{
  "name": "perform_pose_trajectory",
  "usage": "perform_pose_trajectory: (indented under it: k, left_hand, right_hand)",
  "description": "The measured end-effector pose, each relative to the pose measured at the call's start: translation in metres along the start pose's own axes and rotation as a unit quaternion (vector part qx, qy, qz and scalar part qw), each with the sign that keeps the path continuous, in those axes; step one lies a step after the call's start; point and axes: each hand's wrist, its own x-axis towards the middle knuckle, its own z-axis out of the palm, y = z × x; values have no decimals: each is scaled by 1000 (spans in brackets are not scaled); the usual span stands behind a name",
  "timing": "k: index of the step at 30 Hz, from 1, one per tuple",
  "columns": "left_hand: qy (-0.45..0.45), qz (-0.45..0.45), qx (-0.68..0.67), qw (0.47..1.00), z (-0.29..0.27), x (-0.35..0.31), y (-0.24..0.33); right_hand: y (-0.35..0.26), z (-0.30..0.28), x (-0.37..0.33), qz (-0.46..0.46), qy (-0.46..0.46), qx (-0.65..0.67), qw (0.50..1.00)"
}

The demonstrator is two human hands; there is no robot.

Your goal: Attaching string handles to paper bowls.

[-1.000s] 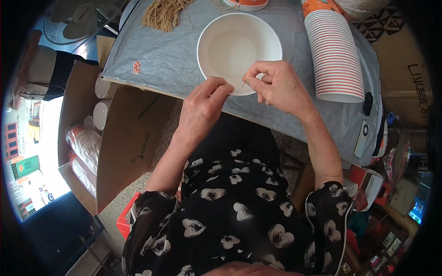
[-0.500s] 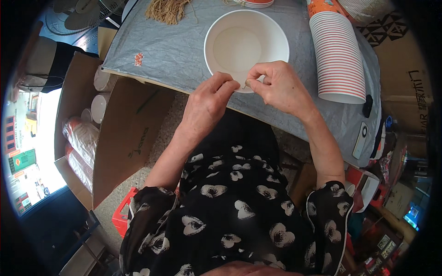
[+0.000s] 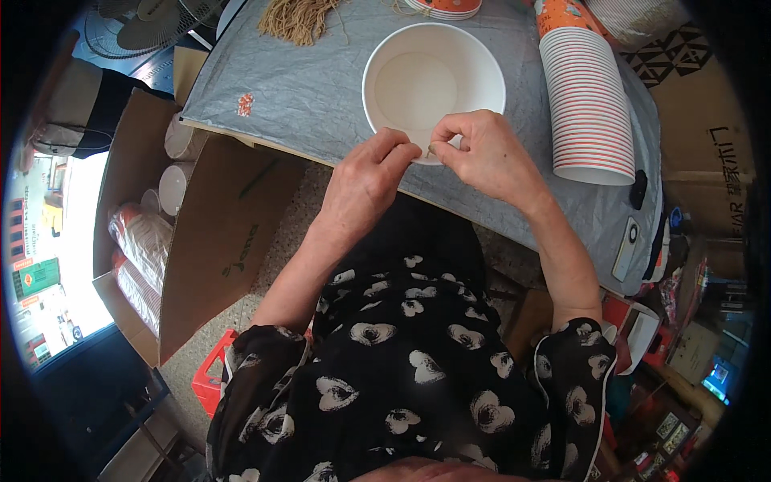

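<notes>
"Right hand and left hand?"
"Right pinches a tan strand at the near rim of the white tub; left's grip, beside it, is unclear."
"Handling?"
"Strand probably limp: pinch its tip. Tub likely light, stiff: hold its rim. Cup stack right of tub."

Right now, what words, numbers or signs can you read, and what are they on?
I won't copy words out, but here is where they stand.
Left cardboard box: dark writing on its side.
Right cardboard box: big dark letters on its side.
Fan: mark in the middle, too small to read.
Green sign outside: too blurred.
Glowing screen: too small.
White tub: no words that I can see.
</notes>
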Motion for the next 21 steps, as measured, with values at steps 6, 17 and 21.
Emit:
perform_pose_trajectory:
  k: [6,17,21]
  left_hand:
    - [-2,-1,-9,1000,-2,0,0]
    - [-16,-45,-59,997,-7,8,7]
    - [-22,-39,-45,998,-9,10,8]
  right_hand:
    - [-4,1,1,5,-15,-26,1000]
    - [5,0,13,-20,-34,-76,996]
    - [9,-4,15,-39,-50,-108,992]
